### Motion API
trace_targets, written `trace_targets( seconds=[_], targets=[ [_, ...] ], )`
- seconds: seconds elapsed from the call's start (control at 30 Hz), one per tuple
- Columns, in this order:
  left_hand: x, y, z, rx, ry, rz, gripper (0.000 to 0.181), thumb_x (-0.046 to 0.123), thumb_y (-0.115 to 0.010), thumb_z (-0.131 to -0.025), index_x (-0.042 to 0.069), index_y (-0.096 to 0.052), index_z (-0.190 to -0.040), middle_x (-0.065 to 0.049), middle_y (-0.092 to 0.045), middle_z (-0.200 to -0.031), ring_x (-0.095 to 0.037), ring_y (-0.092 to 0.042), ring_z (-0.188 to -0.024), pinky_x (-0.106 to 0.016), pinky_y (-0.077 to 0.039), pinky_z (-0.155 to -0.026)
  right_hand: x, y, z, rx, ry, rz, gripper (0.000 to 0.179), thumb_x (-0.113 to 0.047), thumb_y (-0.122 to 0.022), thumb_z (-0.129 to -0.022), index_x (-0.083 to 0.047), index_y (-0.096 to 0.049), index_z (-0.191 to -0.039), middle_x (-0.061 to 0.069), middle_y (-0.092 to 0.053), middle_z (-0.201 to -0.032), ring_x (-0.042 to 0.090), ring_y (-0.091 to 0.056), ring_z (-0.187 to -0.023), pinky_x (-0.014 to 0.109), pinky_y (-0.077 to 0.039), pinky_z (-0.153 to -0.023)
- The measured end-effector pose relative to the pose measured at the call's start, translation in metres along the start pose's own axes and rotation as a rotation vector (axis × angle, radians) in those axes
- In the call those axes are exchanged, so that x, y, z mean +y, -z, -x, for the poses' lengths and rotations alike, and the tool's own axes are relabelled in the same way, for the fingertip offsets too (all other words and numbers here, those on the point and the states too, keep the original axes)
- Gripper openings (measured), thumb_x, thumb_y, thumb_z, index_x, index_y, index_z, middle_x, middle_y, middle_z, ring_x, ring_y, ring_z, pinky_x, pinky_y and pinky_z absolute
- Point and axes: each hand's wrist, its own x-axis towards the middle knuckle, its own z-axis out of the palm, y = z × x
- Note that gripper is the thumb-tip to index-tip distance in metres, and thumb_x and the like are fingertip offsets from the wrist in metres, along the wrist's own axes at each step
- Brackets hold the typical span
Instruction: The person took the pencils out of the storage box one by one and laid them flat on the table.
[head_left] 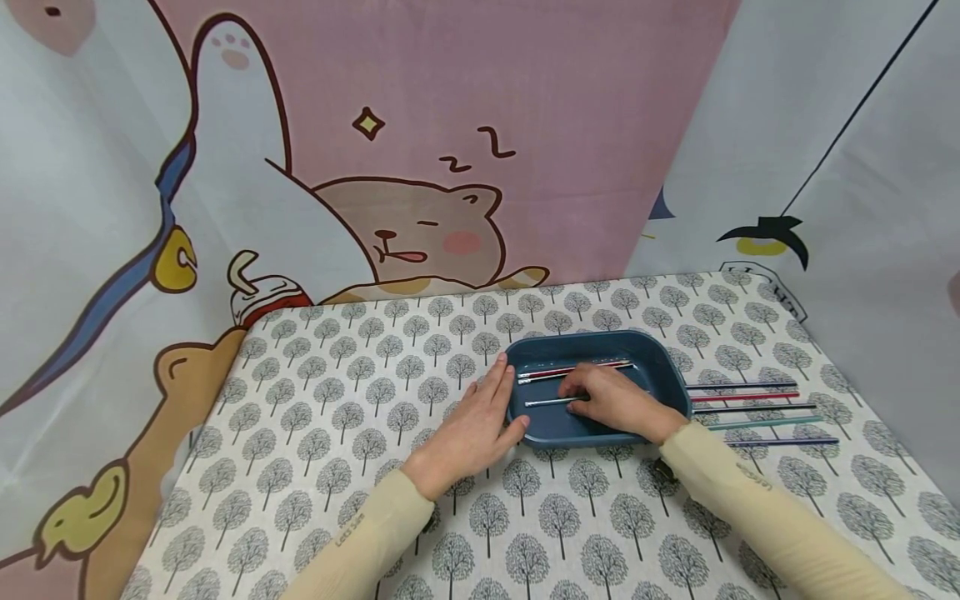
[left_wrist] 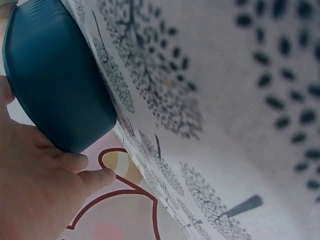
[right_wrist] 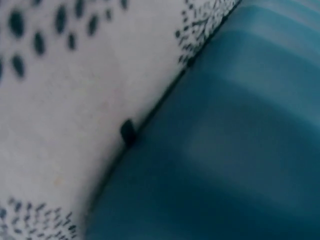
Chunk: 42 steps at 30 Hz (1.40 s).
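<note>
A dark blue plastic basin [head_left: 555, 439] stands on the table. Inside it lie a few thin sticks [head_left: 540, 375], dark red and pale, with silvery ends. My right hand [head_left: 611, 398] reaches over the basin's right side, its curled fingers pinching another thin stick with a silvery end [head_left: 543, 403] low in the basin. My left hand [head_left: 472, 429] rests against the basin's left rim with fingers extended. In the left wrist view, those fingers [left_wrist: 70, 160] lie along the basin's outer wall [left_wrist: 60, 75]. The right wrist view shows only the basin's outside [right_wrist: 225, 150], not the right fingers.
Several thin sticks [head_left: 757, 408] in dark blue, red, black and teal lie roughly parallel on the table right of the basin. A tree-print cloth [head_left: 360, 492] covers the table. Cartoon-print curtains [head_left: 600, 125] hang behind and at both sides.
</note>
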Motion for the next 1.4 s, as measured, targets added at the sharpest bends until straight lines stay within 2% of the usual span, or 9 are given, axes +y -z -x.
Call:
trace_targets(
  seconds=[0.23,0.4,0.53,0.87,1.4],
  targets=[
    [0.000,-0.001,0.001,0.004,-0.008,-0.007,0.078,0.056,-0.026,-0.101,0.001,-0.008,-0.154,-0.009,0.012,-0.161,-0.022,-0.002,-0.146,-0.047,-0.021,-0.115,0.002,-0.001,0.001,-0.010,0.024,-0.018,0.013,-0.009,-0.073,-0.086,-0.019,-0.072,-0.095,-0.007,-0.063,-0.093,0.008,-0.060,-0.084,0.033,-0.052,-0.074],
    [0.000,-0.001,0.000,0.008,-0.006,-0.001,0.077,0.053,-0.030,-0.101,0.001,-0.008,-0.154,-0.006,0.015,-0.160,-0.022,-0.002,-0.146,-0.047,-0.022,-0.115,0.001,0.000,0.001,0.003,0.040,-0.015,0.013,-0.008,-0.071,-0.087,-0.019,-0.071,-0.093,-0.008,-0.063,-0.094,0.010,-0.059,-0.085,0.035,-0.051,-0.074],
    [0.001,0.000,0.001,0.002,-0.003,-0.009,0.078,0.055,-0.027,-0.101,0.001,-0.008,-0.154,-0.007,0.014,-0.160,-0.023,-0.003,-0.147,-0.047,-0.022,-0.115,0.000,0.001,0.002,0.008,0.050,-0.006,0.012,-0.008,-0.071,-0.088,-0.019,-0.071,-0.092,-0.008,-0.062,-0.094,0.010,-0.058,-0.085,0.035,-0.051,-0.075],
    [0.001,-0.001,0.001,0.012,-0.003,0.005,0.076,0.050,-0.034,-0.101,0.001,-0.009,-0.154,-0.007,0.014,-0.160,-0.024,-0.005,-0.147,-0.048,-0.022,-0.114,-0.002,0.003,0.004,0.060,0.063,-0.019,0.010,-0.010,-0.071,-0.088,-0.019,-0.073,-0.092,-0.009,-0.062,-0.093,0.008,-0.058,-0.084,0.034,-0.051,-0.075],
    [0.000,-0.003,0.000,0.012,-0.003,-0.011,0.078,0.053,-0.031,-0.101,0.001,-0.009,-0.154,-0.006,0.015,-0.160,-0.025,-0.008,-0.147,-0.048,-0.023,-0.115,-0.005,0.017,0.010,0.180,0.052,-0.136,0.011,-0.012,-0.070,-0.090,-0.017,-0.073,-0.098,-0.011,-0.062,-0.092,0.003,-0.057,-0.076,0.027,-0.050,-0.065]
  ],
)
